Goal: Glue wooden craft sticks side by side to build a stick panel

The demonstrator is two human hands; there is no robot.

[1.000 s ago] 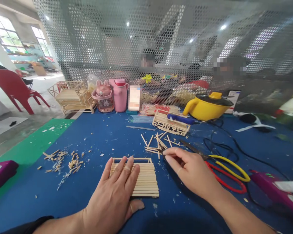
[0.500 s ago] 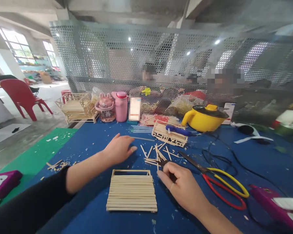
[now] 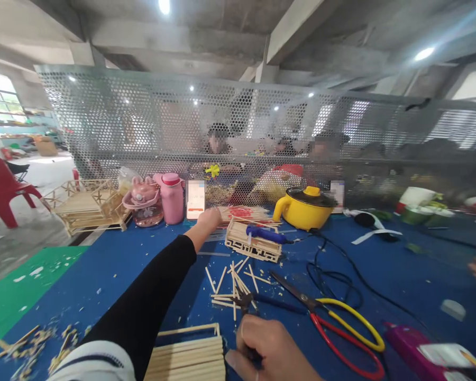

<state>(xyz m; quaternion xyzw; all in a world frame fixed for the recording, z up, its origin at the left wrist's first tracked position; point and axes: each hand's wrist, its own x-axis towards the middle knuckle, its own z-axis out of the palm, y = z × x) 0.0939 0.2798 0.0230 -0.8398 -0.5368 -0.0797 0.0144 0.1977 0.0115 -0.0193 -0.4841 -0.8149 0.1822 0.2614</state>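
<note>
In the head view, the landmark is the stick panel [image 3: 186,362], lying at the near edge of the blue table [image 3: 143,312], partly cut off by the picture's bottom edge and partly behind the left sleeve [image 3: 158,296]. Its rows of slats appear mostly laid, judging by the visible part; a gap at its far end remains uncovered.

Well beyond the panel, the left hand [image 3: 209,218] reaches beside the bundled sticks [image 3: 249,212]; its fingertips are hidden, so I cannot tell whether they grasp anything. Just right of the panel, the right hand [image 3: 267,344] is curled around one handle of the pliers [image 3: 244,300], whose head rests by the loose sticks [image 3: 235,280] beyond the panel.

Farther beyond, a small stick tray [image 3: 238,246] with a blue glue gun [image 3: 267,234] across it looks largely assembled. Scissors [image 3: 311,304] lie right of the panel, offcuts [image 3: 35,344] left of it.
</note>
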